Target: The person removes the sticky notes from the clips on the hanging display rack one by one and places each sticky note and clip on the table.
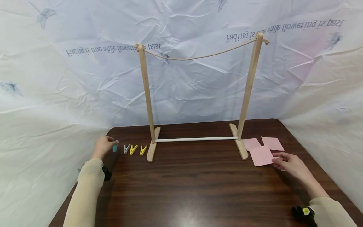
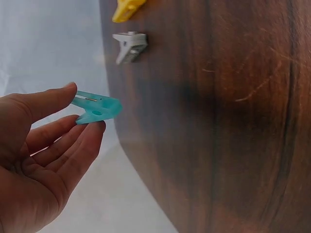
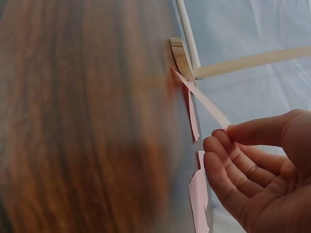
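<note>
My left hand [image 1: 104,147] pinches a teal clothespin [image 2: 99,108] between thumb and fingertips, lifted off the table at its left side. To the right of it lie a grey clothespin [image 1: 126,148] and two yellow clothespins [image 1: 133,149] in a row. Over on the right side, my right hand [image 1: 290,164] holds a square of pink paper [image 1: 261,156] by one edge, thumb against the fingers. The right wrist view shows this sheet edge-on and tilted. Other pink papers [image 1: 273,143] lie on the table behind and beneath it, partly covered.
A wooden stand with two posts [image 1: 249,85] rises at the back of the table [image 1: 181,183]. A rope [image 1: 195,58] sags between the post tops, and a white rod [image 1: 195,139] joins the feet. Pale printed sheeting [image 1: 187,94] hangs behind and on both sides.
</note>
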### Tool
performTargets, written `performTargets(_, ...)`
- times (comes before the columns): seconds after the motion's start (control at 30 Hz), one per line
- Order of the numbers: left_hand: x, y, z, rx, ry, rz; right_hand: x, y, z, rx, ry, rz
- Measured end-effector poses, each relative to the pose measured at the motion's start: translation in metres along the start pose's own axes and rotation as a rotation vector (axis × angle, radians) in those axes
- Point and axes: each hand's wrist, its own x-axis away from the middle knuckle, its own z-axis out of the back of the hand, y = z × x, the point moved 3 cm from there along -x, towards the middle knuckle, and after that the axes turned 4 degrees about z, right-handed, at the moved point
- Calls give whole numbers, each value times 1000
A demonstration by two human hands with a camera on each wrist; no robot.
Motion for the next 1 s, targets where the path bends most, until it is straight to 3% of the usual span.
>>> performTargets(0.23,0,-7,-9,-26,3,36,-2,0,-4,-9,-33,10)
performTargets(0.63,-17,-9,-29,12,-20,133,-2,12,-8,56,-80,-36)
performTargets(1.0,-21,-18,-37,24,17,153,-4,10,-11,70,-74,-32)
